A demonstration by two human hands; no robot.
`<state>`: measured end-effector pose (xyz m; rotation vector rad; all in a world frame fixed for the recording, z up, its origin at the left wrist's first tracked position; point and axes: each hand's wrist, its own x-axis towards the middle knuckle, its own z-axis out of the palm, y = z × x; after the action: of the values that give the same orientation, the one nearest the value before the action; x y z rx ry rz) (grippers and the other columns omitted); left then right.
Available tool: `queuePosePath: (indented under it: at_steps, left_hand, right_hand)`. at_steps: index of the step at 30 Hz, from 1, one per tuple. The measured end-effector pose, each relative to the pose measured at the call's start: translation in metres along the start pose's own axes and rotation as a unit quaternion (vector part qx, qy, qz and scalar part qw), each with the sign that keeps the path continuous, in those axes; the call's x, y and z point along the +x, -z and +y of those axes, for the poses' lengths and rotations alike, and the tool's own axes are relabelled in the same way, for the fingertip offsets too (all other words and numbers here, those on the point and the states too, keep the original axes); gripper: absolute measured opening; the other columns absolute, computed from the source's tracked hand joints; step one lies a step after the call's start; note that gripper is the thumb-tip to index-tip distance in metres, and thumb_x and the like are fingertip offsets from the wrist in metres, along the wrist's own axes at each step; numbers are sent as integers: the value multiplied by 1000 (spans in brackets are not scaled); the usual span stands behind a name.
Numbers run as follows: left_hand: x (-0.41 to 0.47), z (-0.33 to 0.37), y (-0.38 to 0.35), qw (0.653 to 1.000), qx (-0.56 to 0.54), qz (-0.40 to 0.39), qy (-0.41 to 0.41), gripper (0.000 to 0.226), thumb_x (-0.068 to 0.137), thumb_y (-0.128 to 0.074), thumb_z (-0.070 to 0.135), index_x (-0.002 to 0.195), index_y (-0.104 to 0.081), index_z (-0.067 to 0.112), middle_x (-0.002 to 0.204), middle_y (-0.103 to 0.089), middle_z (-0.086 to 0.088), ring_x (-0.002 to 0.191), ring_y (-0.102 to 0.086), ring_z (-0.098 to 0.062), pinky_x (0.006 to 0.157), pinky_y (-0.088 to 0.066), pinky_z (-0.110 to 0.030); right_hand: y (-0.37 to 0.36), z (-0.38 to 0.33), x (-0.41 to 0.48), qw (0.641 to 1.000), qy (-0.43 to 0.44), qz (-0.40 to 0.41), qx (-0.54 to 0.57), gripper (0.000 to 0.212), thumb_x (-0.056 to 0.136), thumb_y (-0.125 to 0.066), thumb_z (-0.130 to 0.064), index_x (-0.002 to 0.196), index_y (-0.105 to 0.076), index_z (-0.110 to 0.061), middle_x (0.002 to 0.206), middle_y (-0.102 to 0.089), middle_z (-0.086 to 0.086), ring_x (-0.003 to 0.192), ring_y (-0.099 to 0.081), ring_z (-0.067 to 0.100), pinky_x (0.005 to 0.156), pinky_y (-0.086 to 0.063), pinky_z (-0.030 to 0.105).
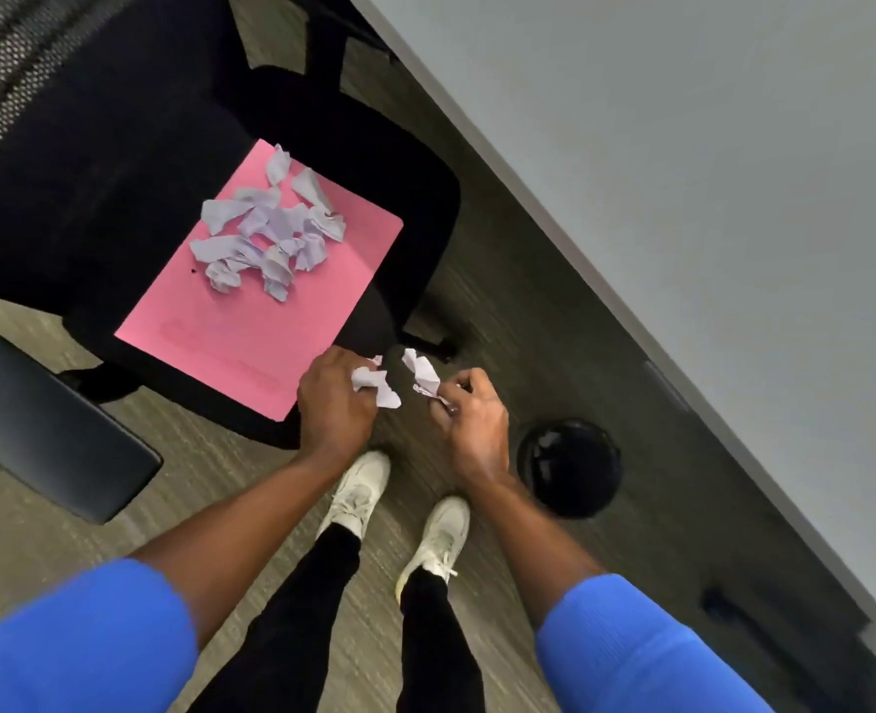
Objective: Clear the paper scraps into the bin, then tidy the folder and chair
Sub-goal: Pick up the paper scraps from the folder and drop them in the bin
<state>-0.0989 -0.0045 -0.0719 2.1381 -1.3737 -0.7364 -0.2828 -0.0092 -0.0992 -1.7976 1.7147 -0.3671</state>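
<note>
A pink folder lies on the seat of a black office chair. Several crumpled white paper scraps are heaped on the folder's far half. My left hand is at the folder's near corner, closed on a crumpled scrap. My right hand is just right of it, above the floor, pinching another crumpled scrap. A round black bin stands on the floor to the right of my right hand, with a bit of paper showing inside.
A grey desk top runs diagonally across the right side, its edge above the bin. The chair's armrest juts out at the left. My white shoes stand on grey carpet in front of the chair.
</note>
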Motion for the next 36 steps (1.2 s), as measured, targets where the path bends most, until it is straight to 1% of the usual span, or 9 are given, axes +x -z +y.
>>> queuePosePath:
  at_steps: [8, 12, 14, 16, 19, 25, 29, 32, 36]
  left_hand:
    - [-58, 44, -89, 985, 59, -155, -52, 17, 78, -80, 2, 94, -80, 8, 97, -73, -11, 92, -72, -33, 83, -59, -43]
    - [-79, 63, -136, 963, 116, -229, -83, 18, 82, -81, 5, 100, -80, 7, 104, -75, -11, 99, -72, -29, 92, -57, -37]
    - [-87, 75, -159, 958, 129, -246, -66, 16, 86, -81, 9, 102, -79, 7, 106, -75, -12, 101, -73, -27, 91, -57, -35]
    - [-92, 82, -184, 961, 113, -248, -33, 17, 88, -82, 12, 103, -78, 5, 106, -76, -13, 102, -74, -27, 89, -59, -34]
    - [-98, 87, -224, 956, 115, -267, -37, 26, 95, -74, 24, 115, -73, 8, 119, -74, -12, 115, -70, -27, 100, -53, -33]
    - [-99, 91, -301, 940, 136, -311, -41, 26, 103, -61, 26, 112, -77, 9, 123, -75, -13, 119, -71, -30, 96, -52, -36]
    - [-102, 76, -347, 943, 122, -308, -24, 28, 94, -71, 31, 103, -80, 6, 111, -78, -19, 108, -74, -38, 88, -55, -40]
    - [-105, 78, -367, 935, 126, -330, -20, 30, 97, -69, 28, 115, -77, 4, 122, -75, -21, 119, -69, -39, 97, -52, -40]
    - [-103, 73, -393, 934, 123, -335, 7, 35, 99, -68, 28, 125, -72, 4, 132, -71, -19, 126, -66, -36, 104, -50, -39]
  right_hand:
    - [19, 81, -70, 975, -212, 54, 40, 23, 92, -74, -23, 113, -81, -24, 96, -69, 15, 95, -65, 29, 84, -55, 35]
    - [30, 127, -96, 949, -292, 86, 79, 13, 90, -78, -25, 85, -80, -13, 70, -72, 7, 61, -58, 17, 60, -41, 32]
    - [37, 149, -105, 929, -351, 85, 81, 18, 91, -78, -24, 94, -80, -6, 88, -78, 13, 71, -65, 22, 64, -40, 25]
    - [36, 175, -113, 913, -391, 71, 90, 30, 95, -74, -26, 113, -76, -3, 114, -75, 15, 100, -71, 30, 77, -47, 25]
    - [30, 213, -110, 901, -403, 87, 137, 37, 91, -76, -33, 118, -78, -9, 123, -74, 12, 115, -71, 32, 95, -52, 31]
    - [23, 281, -102, 885, -432, 107, 138, 22, 77, -91, -13, 94, -82, -2, 97, -81, 18, 90, -77, 29, 74, -46, 23]
    - [15, 322, -91, 876, -459, 80, 125, 26, 75, -92, -18, 96, -82, -7, 100, -81, 14, 96, -78, 29, 85, -59, 35]
    - [15, 341, -83, 878, -464, 45, 109, 28, 79, -90, -20, 102, -81, -7, 108, -80, 13, 103, -76, 28, 78, -45, 22]
    - [7, 362, -75, 874, -474, 37, 96, 30, 80, -89, -26, 105, -81, -11, 111, -80, 11, 104, -75, 27, 73, -38, 20]
